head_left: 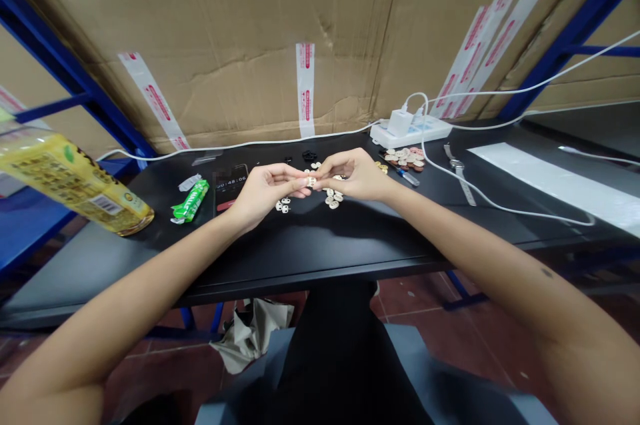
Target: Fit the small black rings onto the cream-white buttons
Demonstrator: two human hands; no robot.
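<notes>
My left hand [265,188] and my right hand [353,175] meet above the black table [320,245], and both pinch one small cream button [311,182] between their fingertips. Under and between the hands lie several more cream buttons [333,198], with two more [283,206] below my left hand. A pile of brown and pink buttons [406,158] sits to the right of my right hand, beside a pen [407,176].
A phone showing a timer [230,188], a green candy pack [191,201] and a yellow bottle [70,178] lie at left. A white power strip [410,130] with white cables, a wristwatch [460,178] and a cardboard wall [300,38] are at the back and right.
</notes>
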